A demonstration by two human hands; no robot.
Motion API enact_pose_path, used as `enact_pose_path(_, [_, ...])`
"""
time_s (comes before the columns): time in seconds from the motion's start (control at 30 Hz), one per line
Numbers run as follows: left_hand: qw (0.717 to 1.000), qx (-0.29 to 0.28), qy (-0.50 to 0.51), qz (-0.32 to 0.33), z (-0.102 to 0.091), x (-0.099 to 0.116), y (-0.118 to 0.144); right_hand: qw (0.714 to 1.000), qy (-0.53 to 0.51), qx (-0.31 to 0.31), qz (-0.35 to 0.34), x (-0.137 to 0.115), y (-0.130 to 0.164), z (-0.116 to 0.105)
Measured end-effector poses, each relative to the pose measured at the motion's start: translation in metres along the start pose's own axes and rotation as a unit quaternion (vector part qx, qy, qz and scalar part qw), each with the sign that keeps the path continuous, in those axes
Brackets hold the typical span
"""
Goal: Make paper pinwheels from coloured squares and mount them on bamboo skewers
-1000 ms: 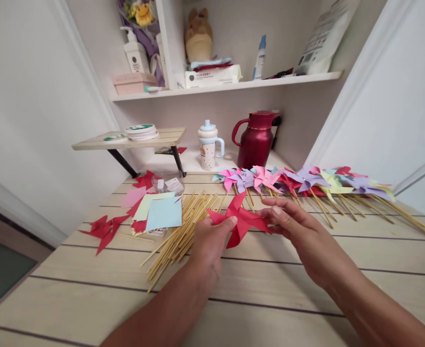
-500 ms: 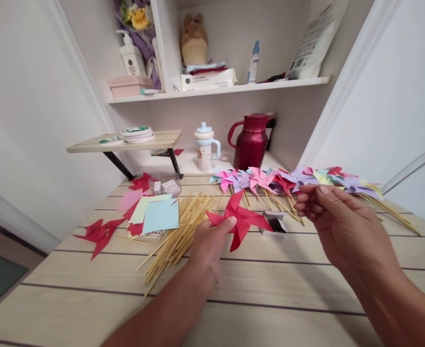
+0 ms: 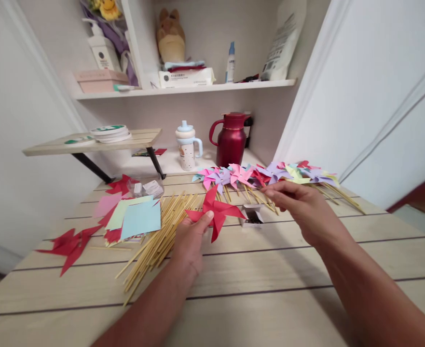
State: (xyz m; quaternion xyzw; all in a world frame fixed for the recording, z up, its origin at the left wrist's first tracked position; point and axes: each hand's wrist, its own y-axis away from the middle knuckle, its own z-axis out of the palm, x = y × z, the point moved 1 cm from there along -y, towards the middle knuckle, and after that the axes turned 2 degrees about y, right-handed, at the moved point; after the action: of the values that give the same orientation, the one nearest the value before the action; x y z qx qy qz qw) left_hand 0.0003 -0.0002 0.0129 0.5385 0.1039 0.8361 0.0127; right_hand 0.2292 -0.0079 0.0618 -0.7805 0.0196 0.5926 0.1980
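Red pinwheel pinched in the left hand, right fingertips poised by the small box

The left hand (image 3: 192, 236) grips a folded red paper pinwheel (image 3: 215, 209), thumb pressed near its centre, above the desk (image 3: 234, 270) and just beside the loose wooden sticks (image 3: 157, 241). The right hand (image 3: 302, 207) hangs just beyond an opened small box (image 3: 253, 225) of dark bits, thumb and finger drawn together; whether something tiny sits between them, I cannot tell.

The step in hand looks like keeping the folded blades gathered while a small part is readied. The next move seems to call for a steady left thumb and a precise approach of the right fingertips to the paper's centre.

Compared with half a second ago, the right fingertips sit slightly nearer the box, while the left grip looks unchanged. The view has swung rightward, so the mounted pinwheels (image 3: 243, 174) lie farther left in it.
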Motion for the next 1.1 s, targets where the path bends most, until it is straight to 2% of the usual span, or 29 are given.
enact_pose_path(0.07, [1.000, -0.002, 0.014, -0.003, 0.000, -0.001, -0.002, 0.992, 0.126, -0.022, -0.019, 0.005, -0.005, -0.007])
enact_pose_path(0.13, [1.000, -0.001, 0.026, -0.004, 0.000, -0.002, -0.004, 0.969, 0.240, -0.057, -0.030, 0.011, -0.009, -0.010])
enact_pose_path(0.23, [0.999, 0.009, 0.031, -0.004, 0.000, -0.002, -0.005, 0.937, 0.326, -0.123, -0.029, 0.023, -0.014, -0.007])
enact_pose_path(0.33, [0.999, 0.017, 0.027, -0.001, -0.001, -0.003, -0.006, 0.928, 0.341, -0.150, -0.027, 0.034, -0.016, 0.004])
enact_pose_path(0.47, [0.999, 0.035, 0.025, -0.005, -0.002, -0.005, -0.006, 0.919, 0.370, -0.137, -0.025, 0.043, -0.017, 0.015])
enact_pose_path(0.9, [0.998, 0.048, 0.029, -0.013, -0.001, -0.006, -0.006, 0.896, 0.427, -0.123, -0.009, 0.054, -0.016, 0.026])
enact_pose_path(1.1, [0.998, 0.047, 0.040, -0.023, 0.001, -0.004, -0.005, 0.896, 0.430, -0.110, -0.013, 0.054, -0.013, 0.033])
